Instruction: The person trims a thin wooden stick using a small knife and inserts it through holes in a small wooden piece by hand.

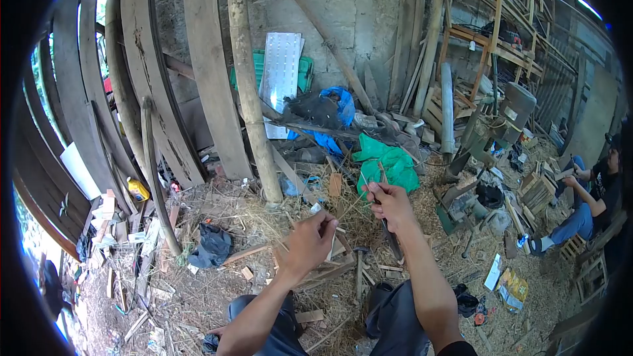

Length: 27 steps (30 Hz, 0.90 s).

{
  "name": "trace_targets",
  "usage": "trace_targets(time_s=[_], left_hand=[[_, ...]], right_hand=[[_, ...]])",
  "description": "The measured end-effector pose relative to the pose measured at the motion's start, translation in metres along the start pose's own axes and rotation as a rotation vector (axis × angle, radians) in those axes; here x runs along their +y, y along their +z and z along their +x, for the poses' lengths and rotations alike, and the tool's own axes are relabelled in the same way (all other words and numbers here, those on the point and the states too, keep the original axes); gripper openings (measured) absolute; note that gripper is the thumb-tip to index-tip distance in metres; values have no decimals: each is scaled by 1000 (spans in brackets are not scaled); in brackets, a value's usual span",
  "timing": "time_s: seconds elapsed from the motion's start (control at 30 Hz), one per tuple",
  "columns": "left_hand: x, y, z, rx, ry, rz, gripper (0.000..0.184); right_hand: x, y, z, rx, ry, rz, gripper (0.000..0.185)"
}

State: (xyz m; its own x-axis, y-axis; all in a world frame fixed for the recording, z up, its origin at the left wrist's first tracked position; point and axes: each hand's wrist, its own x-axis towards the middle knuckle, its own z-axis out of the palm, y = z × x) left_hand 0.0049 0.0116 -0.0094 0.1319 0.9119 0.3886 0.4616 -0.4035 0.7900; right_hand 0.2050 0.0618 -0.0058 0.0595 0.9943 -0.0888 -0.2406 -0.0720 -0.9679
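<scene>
My left hand [308,242] is closed in a pinch, thumb against fingers; whatever lies between them is too small to make out. Higher and to the right, my right hand [390,206] is wrapped round a dark, narrow tool [394,245], whose lower part hangs below the fist. The tool's exact kind cannot be told. A thin pale strand [349,206] shows in the gap between both hands. Beneath them, wooden pieces [330,273] and a hammer [359,273] lie near my knees. Behind the right hand is a crumpled green plastic bag [395,161].
Straw and wood scraps cover the ground. A wooden pole [247,86] and tall planks [208,66] lean ahead on the left. A black bag [212,245] and yellow bottle [137,190] lie left. At right, a person [593,191] sits near a wooden crate [539,191].
</scene>
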Motion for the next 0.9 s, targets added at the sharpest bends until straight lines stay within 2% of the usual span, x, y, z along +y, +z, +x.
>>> trace_targets(time_s=[0.03, 0.1, 0.2, 0.3, 0.43, 0.5, 0.6, 0.67, 0.77, 0.83, 0.87, 0.9], left_hand=[[1, -2, -1, 2, 1, 1, 14], [3, -8, -3, -12, -5, -83, 13], [-7, -13, 0, -2, -23, -107, 11], [-13, -11, 3, 50, -28, -83, 10], [-12, -5, 6, 101, 5, -118, 10], [-12, -5, 6, 88, -27, -69, 9], [-16, -2, 5, 115, 32, -83, 9], [-16, -5, 3, 80, 0, -66, 9], [-16, -5, 2, 65, -10, -70, 9], [-15, -6, 4, 76, 7, -75, 8], [-15, -7, 4, 66, -2, -79, 9], [-15, -7, 4, 53, -14, -84, 9]], right_hand=[[1, -2, 2, 87, -40, -48, 24], [-2, -37, 16, 105, -84, 9, 24], [-11, -43, 12, 129, -106, 47, 26], [-10, -18, -5, -45, -67, -6, 30], [-3, 14, -17, -120, -16, -13, 25], [7, 26, -20, -310, -11, -120, 25], [17, 33, -18, -278, -37, -147, 25], [15, 30, -12, -205, -49, -59, 23], [9, 23, -13, -246, -45, -23, 23], [11, 33, -21, -398, 55, -128, 24], [12, 35, -20, -397, 55, -125, 24], [13, 37, -20, -301, 15, -86, 23]])
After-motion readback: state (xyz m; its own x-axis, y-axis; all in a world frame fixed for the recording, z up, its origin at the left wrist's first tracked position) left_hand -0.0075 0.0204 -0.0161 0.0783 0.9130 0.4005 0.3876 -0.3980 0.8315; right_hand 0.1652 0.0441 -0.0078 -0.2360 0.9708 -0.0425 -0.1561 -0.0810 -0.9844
